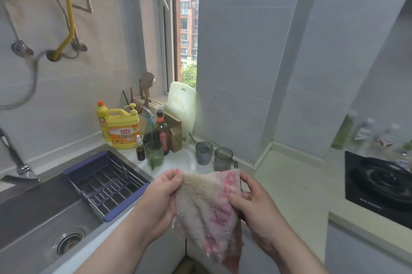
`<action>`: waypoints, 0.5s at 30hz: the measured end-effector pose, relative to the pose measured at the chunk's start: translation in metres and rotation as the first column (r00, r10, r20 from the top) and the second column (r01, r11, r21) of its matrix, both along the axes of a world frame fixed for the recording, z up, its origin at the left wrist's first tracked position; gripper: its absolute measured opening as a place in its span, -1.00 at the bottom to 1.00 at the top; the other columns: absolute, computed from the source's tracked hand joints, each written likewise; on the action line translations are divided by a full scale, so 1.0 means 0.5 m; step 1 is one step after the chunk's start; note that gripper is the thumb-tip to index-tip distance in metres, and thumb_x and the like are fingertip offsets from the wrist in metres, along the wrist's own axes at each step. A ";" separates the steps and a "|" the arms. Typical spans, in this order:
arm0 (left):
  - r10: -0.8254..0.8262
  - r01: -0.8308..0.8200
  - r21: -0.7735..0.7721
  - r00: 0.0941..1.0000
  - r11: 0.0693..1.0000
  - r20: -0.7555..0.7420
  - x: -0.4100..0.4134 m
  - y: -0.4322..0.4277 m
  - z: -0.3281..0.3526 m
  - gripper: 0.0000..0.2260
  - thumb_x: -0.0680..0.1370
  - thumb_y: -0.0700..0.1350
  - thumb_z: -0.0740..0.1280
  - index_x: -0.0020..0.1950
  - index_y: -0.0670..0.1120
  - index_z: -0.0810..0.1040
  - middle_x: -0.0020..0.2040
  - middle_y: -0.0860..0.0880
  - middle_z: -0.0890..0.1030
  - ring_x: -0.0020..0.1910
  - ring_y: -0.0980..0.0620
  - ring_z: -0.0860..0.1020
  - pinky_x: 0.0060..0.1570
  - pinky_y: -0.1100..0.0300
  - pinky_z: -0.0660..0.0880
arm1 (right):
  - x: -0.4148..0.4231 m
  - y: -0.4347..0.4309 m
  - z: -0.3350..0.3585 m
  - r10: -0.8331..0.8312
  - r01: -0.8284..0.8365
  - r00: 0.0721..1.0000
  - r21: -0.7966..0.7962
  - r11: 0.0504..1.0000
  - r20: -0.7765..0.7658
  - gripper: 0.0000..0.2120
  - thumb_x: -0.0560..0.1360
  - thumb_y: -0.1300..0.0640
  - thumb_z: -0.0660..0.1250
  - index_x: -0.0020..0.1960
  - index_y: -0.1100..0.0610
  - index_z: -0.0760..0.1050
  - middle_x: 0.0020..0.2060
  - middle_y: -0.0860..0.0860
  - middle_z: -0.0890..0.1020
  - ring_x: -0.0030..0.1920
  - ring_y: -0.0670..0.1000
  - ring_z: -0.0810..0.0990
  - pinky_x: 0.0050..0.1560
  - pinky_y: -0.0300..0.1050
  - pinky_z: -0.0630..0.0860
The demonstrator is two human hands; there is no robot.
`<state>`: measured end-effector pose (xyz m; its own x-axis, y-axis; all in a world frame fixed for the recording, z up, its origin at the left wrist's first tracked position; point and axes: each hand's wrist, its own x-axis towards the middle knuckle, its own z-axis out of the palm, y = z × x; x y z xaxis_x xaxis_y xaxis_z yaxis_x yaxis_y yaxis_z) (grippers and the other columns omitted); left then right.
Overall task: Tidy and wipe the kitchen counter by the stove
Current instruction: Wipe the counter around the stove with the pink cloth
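Note:
A worn pink and white cloth [209, 211] hangs spread out in front of me, above the counter's front edge. My left hand [159, 202] pinches its upper left corner. My right hand [252, 202] grips its right edge, thumb on the front. The cloth's lower tip droops below the counter edge. Behind it lies the pale counter [287, 184], with the black stove [379, 186] at the right.
A steel sink [44, 224] with a blue drying rack [107, 182] lies at left. Yellow detergent jug [122, 128], dark sauce bottle [161, 132], green glass [153, 153], two grey cups [204, 152] and a cutting board [180, 106] crowd the back corner.

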<state>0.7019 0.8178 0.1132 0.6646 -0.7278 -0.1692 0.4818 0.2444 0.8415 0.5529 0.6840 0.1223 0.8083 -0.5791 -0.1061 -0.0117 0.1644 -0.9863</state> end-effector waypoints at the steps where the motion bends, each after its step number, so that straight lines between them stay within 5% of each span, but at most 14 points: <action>1: 0.005 -0.005 -0.007 1.000 1.000 0.020 -0.011 -0.007 0.012 -0.88 0.64 -0.26 0.17 0.14 -0.24 0.44 -0.15 -0.21 0.59 -0.23 -0.06 0.59 -0.22 0.09 0.61 | -0.009 0.000 -0.002 -0.006 0.006 1.000 -0.010 1.000 -0.015 -0.59 0.56 0.42 0.23 0.23 -0.03 0.45 -0.16 0.18 0.72 -0.22 0.10 0.70 -0.28 -0.13 0.57; 5: -0.023 0.024 -0.044 0.999 0.999 0.043 -0.041 -0.032 0.054 -0.88 0.66 -0.26 0.12 0.04 -0.23 0.44 -0.28 -0.16 0.62 -0.33 -0.04 0.62 -0.36 0.13 0.59 | -0.036 -0.003 -0.007 -0.073 0.062 0.995 -0.153 0.986 -0.073 -0.61 0.55 0.31 0.30 0.26 -0.09 0.45 -0.18 0.08 0.72 -0.19 0.06 0.70 -0.20 -0.15 0.56; 8: -0.051 0.055 -0.058 0.997 0.997 0.066 -0.047 -0.047 0.073 -0.87 0.66 -0.24 0.14 0.02 -0.23 0.46 -0.26 -0.16 0.62 -0.31 -0.04 0.62 -0.34 0.11 0.59 | -0.058 -0.015 0.008 -0.148 0.113 0.985 -0.316 0.942 -0.088 -0.85 0.55 0.26 0.33 -0.04 0.06 0.63 -0.33 -0.08 0.67 -0.29 -0.14 0.61 -0.28 -0.35 0.44; 10: -0.061 0.065 -0.061 0.995 0.996 0.075 -0.047 -0.056 0.082 -0.87 0.65 -0.23 0.16 0.00 -0.23 0.47 -0.24 -0.16 0.63 -0.30 -0.04 0.62 -0.32 0.11 0.58 | -0.069 -0.022 0.023 -0.162 0.116 0.982 -0.358 0.927 -0.100 -0.77 0.58 0.21 0.31 -0.22 0.13 0.63 -0.39 -0.14 0.63 -0.37 -0.21 0.52 -0.34 -0.37 0.38; 15: -0.130 0.138 -0.093 0.988 0.986 0.085 -0.036 -0.085 0.101 -0.90 0.63 -0.22 0.19 0.00 -0.22 0.46 -0.19 -0.20 0.61 -0.27 -0.07 0.62 -0.32 0.09 0.58 | -0.070 -0.031 0.044 -0.246 0.201 0.965 -0.352 0.914 -0.088 -0.75 0.60 0.14 0.29 -0.16 0.10 0.69 -0.21 -0.09 0.73 -0.19 -0.20 0.63 -0.19 -0.41 0.49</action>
<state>0.6836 0.7754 0.1636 0.5684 -0.8216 -0.0436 0.4495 0.2658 0.8528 0.5181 0.6688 0.1441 0.6458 -0.7627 0.0333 -0.1434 -0.1641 -0.9760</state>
